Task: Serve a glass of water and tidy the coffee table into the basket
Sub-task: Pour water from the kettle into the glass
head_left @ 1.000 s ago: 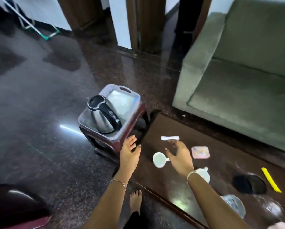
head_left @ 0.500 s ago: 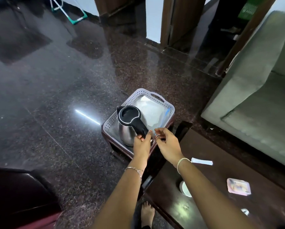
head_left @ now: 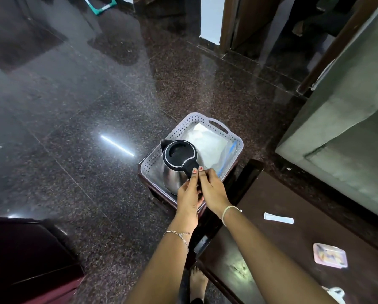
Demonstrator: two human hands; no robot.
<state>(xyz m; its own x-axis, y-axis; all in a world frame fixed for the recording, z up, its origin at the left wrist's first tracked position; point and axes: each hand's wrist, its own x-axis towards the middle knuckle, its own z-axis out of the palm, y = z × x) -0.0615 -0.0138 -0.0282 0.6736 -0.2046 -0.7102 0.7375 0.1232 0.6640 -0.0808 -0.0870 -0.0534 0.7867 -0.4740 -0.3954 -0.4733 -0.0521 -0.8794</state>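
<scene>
On the dark coffee table [head_left: 293, 249], nearest the viewer, the tidying looks barely begun: a white cup [head_left: 337, 292] sits at its near edge, only partly in frame, a pink printed card or small tray [head_left: 330, 255] lies further in, and a white paper sachet [head_left: 278, 217] lies beyond that, all loose on the tabletop. No drinking glass shows on the visible part of the table, so the water has, by my reading, not been served. Just past the table's far-left corner, both hands meet at the black handle of the steel electric kettle [head_left: 179, 163]. The left hand [head_left: 189, 196] has its fingers curled up around the handle from below; the right hand [head_left: 211, 187] lays its fingers over the top of the same handle. The grip seems closed, though the overlapping fingers hide how firmly. The kettle stands upright, lid shut, in the near-left part of the perforated plastic basket [head_left: 234, 139], which rests on a low maroon stool [head_left: 159, 198] beside that table corner. Beyond the kettle, a clear plastic bag [head_left: 207, 143] fills the rest of the basket. The likely step now is lifting the kettle out to pour; serving and clearing all remain.
</scene>
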